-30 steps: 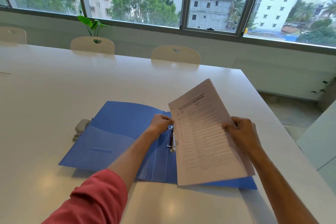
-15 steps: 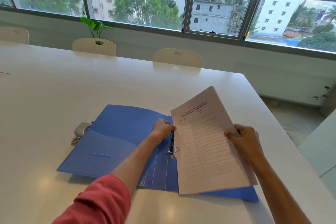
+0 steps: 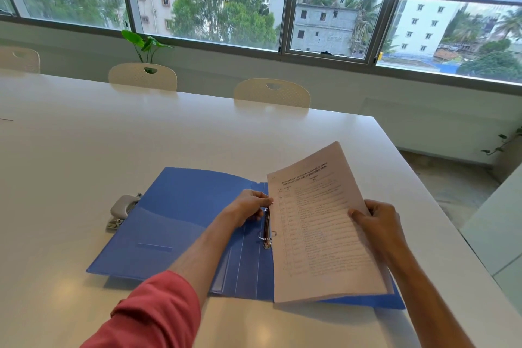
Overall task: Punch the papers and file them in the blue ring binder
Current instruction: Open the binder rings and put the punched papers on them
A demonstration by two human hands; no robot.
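Left grip [image 3: 248,206]: fingers curled, tips on the left edge of the papers [image 3: 319,229], right by the upper end of the rings [image 3: 267,232]. Reads as a pinch on that edge, but contact is partly hidden.
Right grip [image 3: 372,223]: closed on the right edge of the stack, thumb on top, fingers under.
Papers: thin printed stack over the right half of the blue binder [image 3: 183,220]. Left edge sits at the rings, far corner lifted, near edge down on the cover.
Binder: open flat on the table [image 3: 84,135]. Hole punch [image 3: 121,209] sits just beside its left cover, partly hidden.
Step (judgement): lining the punched holes up with the rings. Holes not visible, so seating can't be confirmed.
Handling: light and floppy, sheets slide on each other, holes likely tear if forced. Hold both long edges, keep the stack squared, guide the hole side close to the rings.
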